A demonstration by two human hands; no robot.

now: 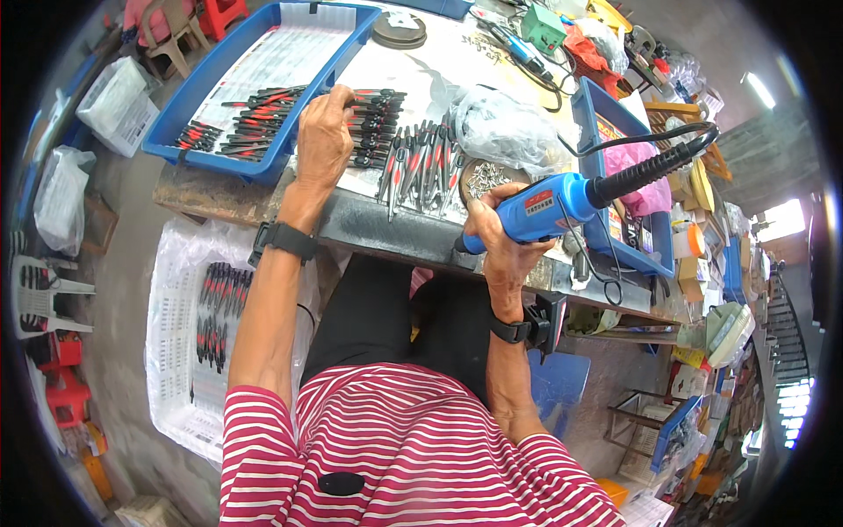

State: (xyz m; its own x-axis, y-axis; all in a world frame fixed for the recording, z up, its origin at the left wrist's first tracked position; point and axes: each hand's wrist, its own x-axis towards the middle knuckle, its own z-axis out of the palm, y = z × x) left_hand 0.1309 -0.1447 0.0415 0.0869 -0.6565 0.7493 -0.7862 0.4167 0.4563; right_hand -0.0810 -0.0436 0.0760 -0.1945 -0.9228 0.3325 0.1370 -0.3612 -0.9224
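My right hand [505, 250] is wrapped around a blue electric screwdriver [540, 211] with a black cord running off to the right. Over the table, my left hand [325, 136] has its fingers curled in at a row of slim black-and-red handles [376, 119]; what they pinch, if anything, is hidden. Between the hands lies a fan of red, black and silver-grey handled tools [420, 167]. Just beyond my right hand, a round dish [520, 176] holds small silver screws [486, 180], beside a clear plastic bag [509, 127].
A blue tray [167, 132] holding more black-and-red handles overhangs the table's left side. At right stands another blue tray [597, 233] with a pink bag. Below left, a white crate [176, 351] holds similar handles. A second screwdriver [518, 48] lies at the back.
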